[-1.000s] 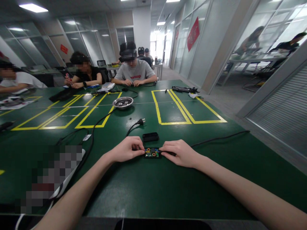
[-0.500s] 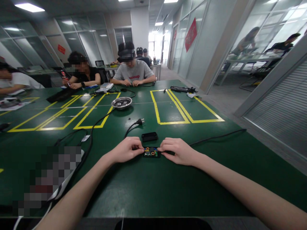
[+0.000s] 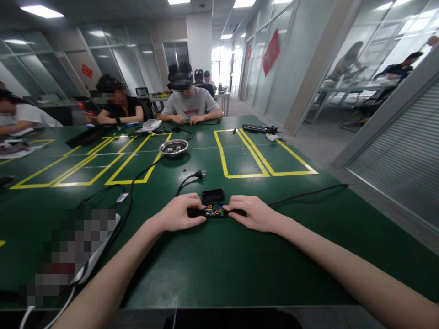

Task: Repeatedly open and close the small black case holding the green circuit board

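Observation:
A small power adapter [image 3: 214,211] lies on the green table, its circuit board with copper coils bare in a black half-shell. My left hand [image 3: 179,213] grips its left end, thumb on the near side and index finger at the far edge; a dark piece shows between them. On the opposite end, my right hand [image 3: 253,212] has its thumb and index fingertip pressed to the casing. Just beyond sits the loose black cover [image 3: 213,195], hollow side up, touched by neither hand. Behind my left hand lies a two-pin plug [image 3: 199,174] on a black cord.
A black cable [image 3: 305,192] runs off to the right. A metal bowl [image 3: 173,147] with metal parts stands farther back, near yellow tape outlines [image 3: 224,157]. A blurred power strip [image 3: 99,249] lies at left. A folded tripod [image 3: 259,128] and a co-worker [image 3: 192,103] are across the table.
My left thumb has dropped away from the index finger, showing the dark piece between them. The adapter and both hands sit slightly farther up in view.

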Demonstrator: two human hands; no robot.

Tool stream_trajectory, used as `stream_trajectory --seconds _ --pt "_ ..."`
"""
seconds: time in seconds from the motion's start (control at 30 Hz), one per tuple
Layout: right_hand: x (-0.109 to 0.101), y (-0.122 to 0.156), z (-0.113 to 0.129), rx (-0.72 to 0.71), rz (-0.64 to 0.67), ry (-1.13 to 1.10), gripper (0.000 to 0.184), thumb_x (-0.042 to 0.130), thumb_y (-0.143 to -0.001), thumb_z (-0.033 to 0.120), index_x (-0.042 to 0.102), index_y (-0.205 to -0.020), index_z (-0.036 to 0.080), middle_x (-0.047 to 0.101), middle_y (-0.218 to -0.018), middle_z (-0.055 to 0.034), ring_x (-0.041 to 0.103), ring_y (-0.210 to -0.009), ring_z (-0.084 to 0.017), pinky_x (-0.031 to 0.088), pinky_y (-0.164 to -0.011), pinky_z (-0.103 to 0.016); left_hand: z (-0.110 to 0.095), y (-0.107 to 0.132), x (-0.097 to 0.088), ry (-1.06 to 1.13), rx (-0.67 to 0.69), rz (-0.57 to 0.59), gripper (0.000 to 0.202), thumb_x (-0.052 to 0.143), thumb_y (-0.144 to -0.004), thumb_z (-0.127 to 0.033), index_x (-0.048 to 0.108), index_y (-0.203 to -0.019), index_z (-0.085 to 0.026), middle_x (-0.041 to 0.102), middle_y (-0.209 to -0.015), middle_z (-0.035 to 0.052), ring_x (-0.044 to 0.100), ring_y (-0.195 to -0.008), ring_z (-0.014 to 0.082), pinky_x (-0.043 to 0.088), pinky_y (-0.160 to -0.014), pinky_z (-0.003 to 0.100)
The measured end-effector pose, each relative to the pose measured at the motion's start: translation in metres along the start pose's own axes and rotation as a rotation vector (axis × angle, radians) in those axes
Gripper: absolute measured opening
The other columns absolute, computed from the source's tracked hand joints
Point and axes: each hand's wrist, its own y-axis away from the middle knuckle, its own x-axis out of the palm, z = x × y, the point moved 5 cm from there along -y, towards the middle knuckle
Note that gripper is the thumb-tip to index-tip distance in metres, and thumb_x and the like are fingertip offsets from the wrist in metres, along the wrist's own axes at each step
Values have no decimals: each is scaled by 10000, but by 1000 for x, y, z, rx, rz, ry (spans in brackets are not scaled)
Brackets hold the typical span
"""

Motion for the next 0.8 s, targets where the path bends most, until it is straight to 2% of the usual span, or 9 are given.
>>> stream_trajectory --seconds 0.07,0.17,0.23,0.3,0.37,0.47,0.63,0.8 --pt "-3 1 2 -12 -28 14 140 639 -948 206 748 -1035 195 695 -1084 -101 685 -947 -224 558 -810 -349 2 0 -1 26 0 -21 167 725 -847 -339 744 -892 -179 681 -956 51 649 -817 186 490 -751 278" --pt "-4 2 1 -11 -85 -33 145 644 -945 233 759 -1029 208 671 -1195 -120 666 -1052 -254 559 -897 -414 7 -2 -2 70 -24 -117 245 632 -923 -359 760 -811 -182 696 -923 58 662 -822 188 497 -759 284" --pt "-2 2 -4 50 -144 -85 220 615 -966 251 747 -1140 227 669 -1212 -117 662 -1077 -253 558 -921 -428 14 -4 -3 73 -83 -215 300 572 -960 -351 766 -806 -183 716 -895 61 672 -825 195 503 -767 296" --pt "2 3 -13 160 -218 -79 340 595 -981 283 686 -1307 241 662 -1266 -129 639 -1146 -276 538 -971 -472 23 -4 -4 33 -171 -313 256 579 -944 -336 786 -932 -185 741 -923 69 681 -862 219 513 -782 321" --pt "7 2 -23 264 -249 -23 405 578 -993 311 639 -1388 247 660 -1315 -143 602 -1211 -309 500 -1015 -537 29 -4 -2 -21 -229 -341 265 621 -909 -356 797 -1005 -182 750 -983 90 680 -940 253 523 -819 352" --pt "16 -1 -29 299 -201 -7 318 546 -1005 282 720 -1268 238 688 -1311 -133 592 -1221 -310 485 -1023 -558 31 -5 2 -26 -266 -333 264 649 -881 -380 813 -956 -187 758 -1010 97 681 -983 269 526 -857 371" --pt "13 -4 -24 254 -208 -180 224 573 -980 231 795 -1008 231 758 -1148 -93 666 -1089 -259 536 -979 -472 34 -5 6 113 -376 -332 273 655 -857 -418 806 -868 -190 791 -874 54 705 -808 242 527 -766 342" --pt "6 -4 -19 281 -203 -323 213 589 -967 235 800 -971 215 761 -1101 -90 697 -1052 -245 551 -971 -432 37 -5 6 261 -416 -362 271 680 -799 -418 800 -849 -180 803 -842 51 725 -784 241 548 -759 333"
